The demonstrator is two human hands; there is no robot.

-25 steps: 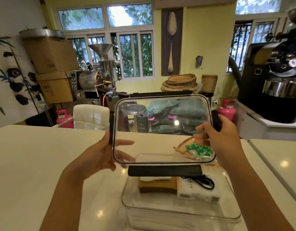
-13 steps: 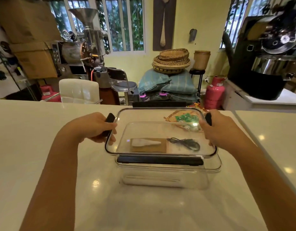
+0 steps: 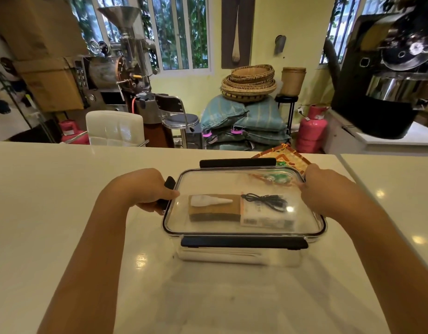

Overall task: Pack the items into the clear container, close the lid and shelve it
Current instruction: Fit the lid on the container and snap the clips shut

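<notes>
Pressing the lid (image 3: pixel 244 186) onto the clear container (image 3: pixel 241 255) between the hands, left hand (image 3: pixel 147 189) gripping the left clasp (image 3: pixel 169 186), right hand (image 3: pixel 321 189) closed on the right edge, probably stiff, slippery, rather light, best lifting by both short sides.

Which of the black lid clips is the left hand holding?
The short clip at the lid's left end, gripped by the left hand. The long front clip and long back clip are untouched.

Stacked woven baskets (image 3: pixel 248 84) atop teal sacks (image 3: pixel 244 121), beside pink gas cylinder (image 3: pixel 311 128)
</notes>
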